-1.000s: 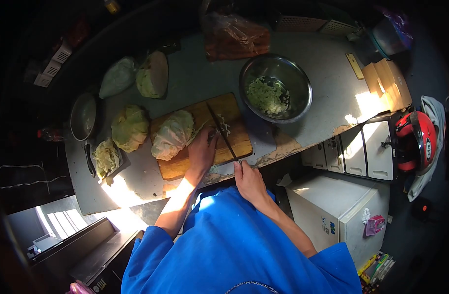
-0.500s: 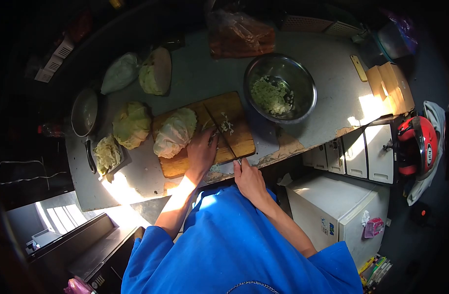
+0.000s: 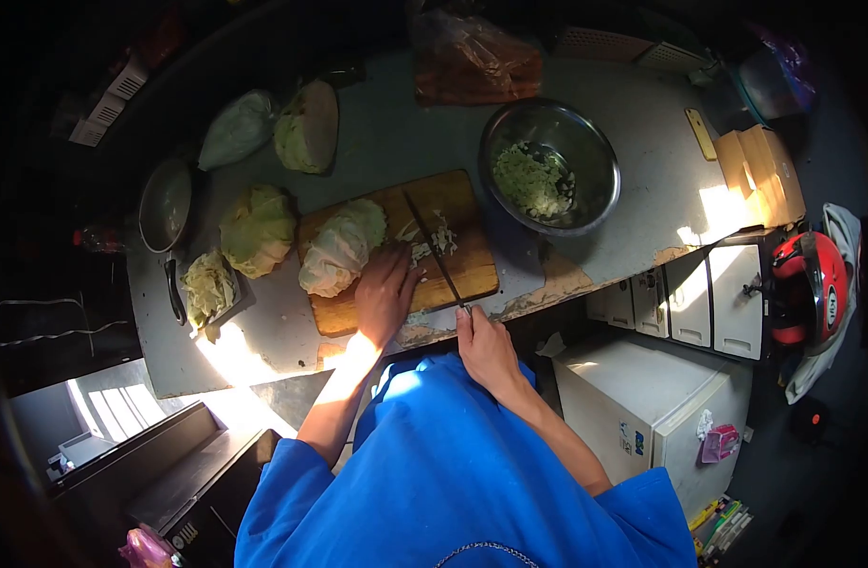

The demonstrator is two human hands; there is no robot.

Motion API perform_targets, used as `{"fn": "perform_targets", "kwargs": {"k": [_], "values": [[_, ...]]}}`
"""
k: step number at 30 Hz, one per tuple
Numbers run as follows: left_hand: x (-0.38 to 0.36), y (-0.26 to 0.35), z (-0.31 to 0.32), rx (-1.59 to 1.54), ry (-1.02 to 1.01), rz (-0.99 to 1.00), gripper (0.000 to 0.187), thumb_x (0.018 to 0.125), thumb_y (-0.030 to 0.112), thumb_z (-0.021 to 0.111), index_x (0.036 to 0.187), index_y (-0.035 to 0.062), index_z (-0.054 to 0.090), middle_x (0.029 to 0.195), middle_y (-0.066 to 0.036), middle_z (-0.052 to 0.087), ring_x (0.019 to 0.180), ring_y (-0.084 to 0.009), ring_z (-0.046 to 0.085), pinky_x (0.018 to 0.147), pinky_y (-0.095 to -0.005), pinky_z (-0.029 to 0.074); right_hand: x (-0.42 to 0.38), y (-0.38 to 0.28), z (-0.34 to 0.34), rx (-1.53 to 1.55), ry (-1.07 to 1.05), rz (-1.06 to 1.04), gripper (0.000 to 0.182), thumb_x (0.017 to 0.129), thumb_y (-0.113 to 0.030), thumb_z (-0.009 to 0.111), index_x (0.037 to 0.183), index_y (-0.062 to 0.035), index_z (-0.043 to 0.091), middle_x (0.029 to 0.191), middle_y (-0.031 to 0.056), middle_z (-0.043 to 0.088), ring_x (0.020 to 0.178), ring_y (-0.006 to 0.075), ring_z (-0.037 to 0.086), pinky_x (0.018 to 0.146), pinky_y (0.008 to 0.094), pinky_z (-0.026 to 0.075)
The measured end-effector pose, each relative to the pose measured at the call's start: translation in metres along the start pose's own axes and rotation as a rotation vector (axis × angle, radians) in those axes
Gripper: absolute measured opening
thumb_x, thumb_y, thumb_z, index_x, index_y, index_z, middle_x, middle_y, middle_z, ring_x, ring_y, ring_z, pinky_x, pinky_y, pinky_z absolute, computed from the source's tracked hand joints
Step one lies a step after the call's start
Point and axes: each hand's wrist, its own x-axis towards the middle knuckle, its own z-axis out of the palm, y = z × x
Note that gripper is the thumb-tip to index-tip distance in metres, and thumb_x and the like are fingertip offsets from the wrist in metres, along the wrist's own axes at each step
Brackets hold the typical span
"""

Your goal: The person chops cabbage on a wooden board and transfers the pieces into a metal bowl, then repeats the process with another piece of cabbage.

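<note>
My right hand point(image 3: 489, 350) grips the handle of a long knife point(image 3: 436, 248), its blade lying across the wooden cutting board point(image 3: 474, 270). Small shreds of cabbage point(image 3: 443, 237) lie around the blade. Flat on the board, fingers stretched out, rests my left hand point(image 3: 384, 292), holding nothing, between the knife and a cabbage head point(image 3: 339, 248). A steel bowl point(image 3: 599, 180) to the right of the board contains chopped cabbage point(image 3: 531, 180).
Left of the board are another cabbage point(image 3: 257, 230), a pile of leaves point(image 3: 208, 289) and a pan point(image 3: 166, 206). Behind stand a cut cabbage point(image 3: 307, 128), a white bag point(image 3: 238, 130) and a bag of carrots point(image 3: 478, 71). A cardboard box point(image 3: 760, 175) sits at the right end.
My left hand has drawn back slightly from the blade, its fingers straighter. The knife has shifted a little, and more shreds show to the left of its blade. The view has moved slightly.
</note>
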Motion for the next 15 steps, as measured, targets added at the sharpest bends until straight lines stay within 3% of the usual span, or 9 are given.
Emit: {"fn": "perform_targets", "kwargs": {"k": [2, 8, 15], "values": [[-0.003, -0.007, 0.010, 0.042, 0.001, 0.046, 0.033, 0.090, 0.018, 0.074, 0.117, -0.0011, 0.069, 0.123, -0.018, 0.068, 0.115, -0.0378, 0.064, 0.096, -0.0426, 0.053, 0.001, 0.001, 0.000, -0.010, 0.004, 0.003, 0.036, 0.107, -0.029, 0.047, 0.093, 0.0027, 0.055, 0.072, 0.0316, 0.062, 0.078, 0.0549, 0.061, 0.068, 0.0604, 0.046], [0.002, 0.000, 0.007, -0.085, 0.008, -0.060, 0.046, 0.091, 0.021, 0.073, 0.130, -0.0018, 0.063, 0.130, -0.022, 0.065, 0.119, -0.0400, 0.062, 0.104, -0.0453, 0.049, 0.000, 0.003, -0.004, 0.002, 0.044, 0.010, 0.038, 0.107, -0.032, 0.046, 0.093, 0.0025, 0.054, 0.070, 0.0319, 0.063, 0.075, 0.0551, 0.063, 0.067, 0.0622, 0.049], [0.001, -0.007, 0.021, 0.035, -0.120, 0.080, 0.059, 0.091, 0.027, 0.072, 0.139, -0.0020, 0.053, 0.141, -0.023, 0.055, 0.130, -0.0424, 0.053, 0.108, -0.0486, 0.045, 0.000, 0.005, -0.009, 0.008, 0.026, 0.045, 0.038, 0.107, -0.032, 0.046, 0.093, 0.0018, 0.054, 0.072, 0.0320, 0.064, 0.077, 0.0554, 0.062, 0.069, 0.0621, 0.049]]}}
